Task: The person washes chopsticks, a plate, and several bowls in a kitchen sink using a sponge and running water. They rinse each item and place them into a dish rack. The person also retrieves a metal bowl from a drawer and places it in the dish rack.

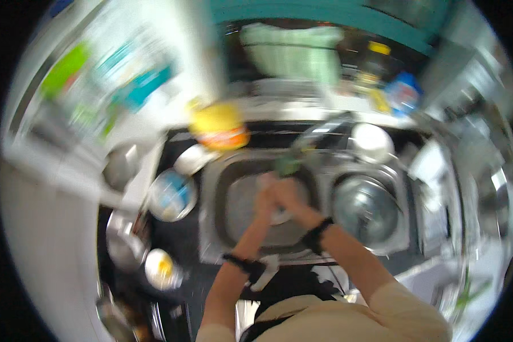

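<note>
Over the left basin point(236, 203) of a steel double sink, my left hand point(264, 193) and my right hand point(288, 196) are pressed together. Motion blur hides the fingers, so I cannot tell whether anything is between them. Just beyond my fingertips is the green end point(287, 164) of a faucet point(325, 131). Both wrists carry dark bands. A small pale thing point(278, 217), too blurred to name, shows low in the basin below my hands.
A round steel vessel point(365, 209) fills the right basin, with a white round container point(372, 143) behind it. Left of the sink stand a yellow container point(220, 124), a bowl with something blue point(173, 194), a metal pot point(126, 246) and a white-and-yellow dish point(159, 268).
</note>
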Demonstrator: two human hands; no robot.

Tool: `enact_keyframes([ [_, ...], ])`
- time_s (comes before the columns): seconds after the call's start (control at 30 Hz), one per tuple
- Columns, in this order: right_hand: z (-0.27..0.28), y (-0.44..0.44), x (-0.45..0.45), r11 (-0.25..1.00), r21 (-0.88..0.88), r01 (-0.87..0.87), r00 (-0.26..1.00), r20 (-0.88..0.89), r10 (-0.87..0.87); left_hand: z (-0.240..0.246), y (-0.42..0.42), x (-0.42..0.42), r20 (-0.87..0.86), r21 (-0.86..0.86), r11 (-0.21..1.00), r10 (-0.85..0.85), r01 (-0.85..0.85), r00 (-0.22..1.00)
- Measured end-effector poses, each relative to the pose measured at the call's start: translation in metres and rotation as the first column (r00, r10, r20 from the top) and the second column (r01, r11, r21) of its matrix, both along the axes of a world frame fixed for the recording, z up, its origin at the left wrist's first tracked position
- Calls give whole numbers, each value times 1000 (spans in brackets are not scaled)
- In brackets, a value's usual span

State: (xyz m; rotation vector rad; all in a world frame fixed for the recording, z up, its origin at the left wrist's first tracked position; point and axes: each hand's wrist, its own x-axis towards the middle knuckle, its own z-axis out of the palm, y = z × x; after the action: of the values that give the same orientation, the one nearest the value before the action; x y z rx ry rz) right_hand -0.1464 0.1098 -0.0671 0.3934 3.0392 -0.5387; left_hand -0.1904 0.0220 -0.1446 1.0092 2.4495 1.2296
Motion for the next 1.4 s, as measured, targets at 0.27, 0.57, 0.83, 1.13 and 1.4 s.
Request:
enact_keyframes([
  [0.27,-22,-31,-14,213,-968,131,825,-13,-565,34,-18,-51,858,80,957,77,-279,508],
  [0.57,-51,-20,-22,-97,-993,65,777,111,-619,93,16,-1,669,365,882,-25,-299,743],
  [0.83,-33,-22,21,-339,-861,380,822,482,-303,59,30,-24,794,197,922,50,-334,606],
  [1.13,-7,-23,65,-177,-911,372,778,410,-476,-54,31,-44,359,-248,928,354,-277,864],
  [1.4,66,-9,114,399,-864,307,924,172,-341,-71,5,-40,443,15,972,203,-234,873],
])
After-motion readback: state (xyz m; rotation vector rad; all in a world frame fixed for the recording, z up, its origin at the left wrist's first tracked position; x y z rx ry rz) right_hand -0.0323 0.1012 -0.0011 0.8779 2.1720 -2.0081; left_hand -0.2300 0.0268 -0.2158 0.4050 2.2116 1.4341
